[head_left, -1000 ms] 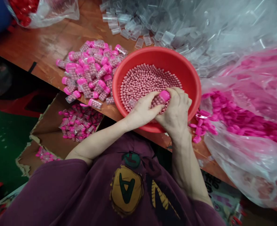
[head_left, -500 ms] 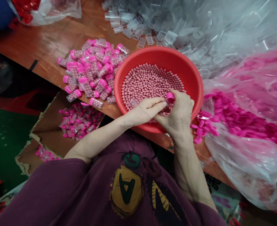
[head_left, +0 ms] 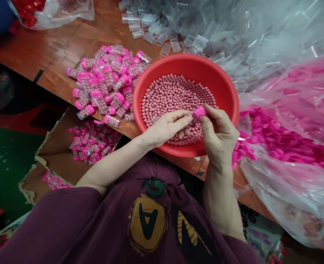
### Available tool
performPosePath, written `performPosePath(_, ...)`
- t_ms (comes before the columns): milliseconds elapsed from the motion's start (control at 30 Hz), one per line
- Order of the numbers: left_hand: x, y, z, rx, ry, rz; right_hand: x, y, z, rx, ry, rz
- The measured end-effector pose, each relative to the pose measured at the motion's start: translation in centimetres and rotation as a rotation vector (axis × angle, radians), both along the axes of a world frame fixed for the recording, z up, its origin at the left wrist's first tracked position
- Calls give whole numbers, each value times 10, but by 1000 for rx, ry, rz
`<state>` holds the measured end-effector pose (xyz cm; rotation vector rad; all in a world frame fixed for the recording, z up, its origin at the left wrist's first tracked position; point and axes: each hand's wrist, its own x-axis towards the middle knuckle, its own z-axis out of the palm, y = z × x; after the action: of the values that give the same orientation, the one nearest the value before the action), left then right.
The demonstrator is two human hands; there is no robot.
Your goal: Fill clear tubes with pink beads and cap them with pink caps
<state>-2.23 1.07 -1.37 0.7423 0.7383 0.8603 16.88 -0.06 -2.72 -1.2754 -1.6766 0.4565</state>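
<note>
A red plastic basin (head_left: 222, 82) on the wooden table holds a layer of small pink beads (head_left: 175, 93). Over its near side both my hands hold one small clear vial with a pink cap (head_left: 199, 111). My left hand (head_left: 166, 126) is closed round the vial's body, which is mostly hidden by its fingers. My right hand (head_left: 219, 134) pinches the pink cap between thumb and fingers. Just right of my right hand lie loose pink caps (head_left: 243, 150) spilling from a clear bag.
A heap of filled pink-capped vials (head_left: 107, 82) lies left of the basin. More of them lie in a cardboard box (head_left: 57, 146) below the table edge. Empty clear vials (head_left: 162, 29) and crumpled plastic sit behind. A big bag of pink caps (head_left: 288, 139) fills the right.
My right hand has drawn back to the right and turned, now pinching the pink cap from the side instead of covering it. The left hand has kept its hold on the vial.
</note>
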Motion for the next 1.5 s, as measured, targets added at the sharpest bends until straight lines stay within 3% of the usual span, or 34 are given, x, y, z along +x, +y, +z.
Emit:
performPosePath(133,-1,0,-3,5,-24,-16,0,1,-3,45,31,-8)
performPosePath(567,3,-3,8,-16,114,75,-4,-4,0,116,-199,-71)
performPosePath(767,2,-5,3,114,192,44,-2,-5,-2,129,-194,-32)
performPosePath(933,2,-5,5,300,326,116,1,-4,-2,135,-221,-29)
performPosePath(1067,5,-2,4,118,173,87,0,-3,-7,123,-229,34)
performPosePath(1200,5,5,2,-43,49,119,-7,2,-17,95,-379,96)
performPosePath(1333,3,8,2,-92,5,71,-10,3,-21,172,-454,67)
performPosePath(1500,3,7,3,-97,-44,26,-5,-4,-9,158,-480,28)
